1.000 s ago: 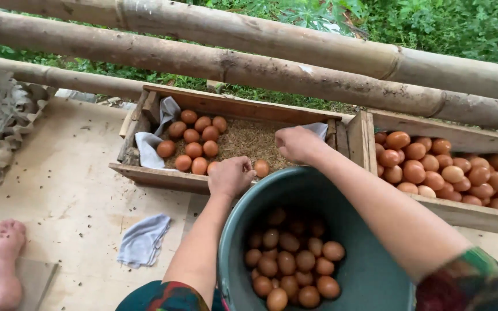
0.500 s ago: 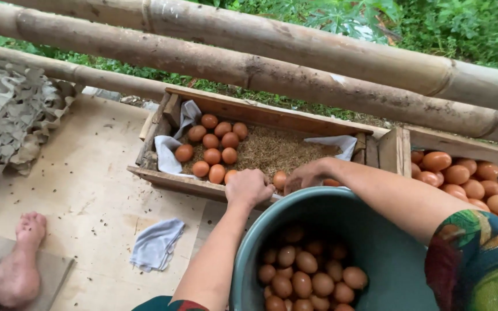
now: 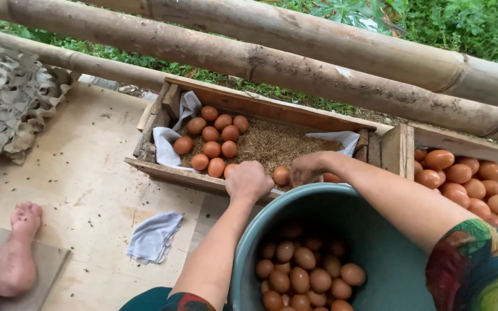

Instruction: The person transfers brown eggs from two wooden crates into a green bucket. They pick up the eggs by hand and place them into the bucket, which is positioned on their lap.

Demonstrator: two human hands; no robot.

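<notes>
Reaching out of the lower edge of the view, both bare hands meet at the near rim of a wooden crate [image 3: 272, 109] lined with husk bedding. The left hand [image 3: 249, 180] lies knuckles up on the crate's front board, its fingers curled down and closed; a brown egg [image 3: 230, 169] peeks out at its 10 o'clock side, touching it, though whether the fingers actually grip that egg I cannot tell. The right hand [image 3: 306, 168] sits just at 3 o'clock of the left, fingers bunched and bent inward; another brown egg [image 3: 281, 175] lies in the bedding right against it at 9 o'clock, and the grip here is hidden too.

At 10 o'clock from the hands, a cluster of brown eggs [image 3: 213, 141] is packed in the crate's left end beside a white cloth [image 3: 165, 147]. A second white cloth [image 3: 335, 139] lies at the crate's far right corner. Directly at 6 o'clock of the hands stands a teal bucket [image 3: 376, 253] with many brown eggs [image 3: 301, 273] in its bottom. At 3 o'clock, a neighbouring crate [image 3: 468, 144] is heaped with eggs. On the wooden floor [image 3: 76, 173], a grey rag [image 3: 154, 236] lies at 8 o'clock, a bare foot [image 3: 15, 253] farther that way, and stacked pulp egg trays [image 3: 10, 98] at 10 o'clock. Bamboo poles [image 3: 318, 57] run across at 12 o'clock.
</notes>
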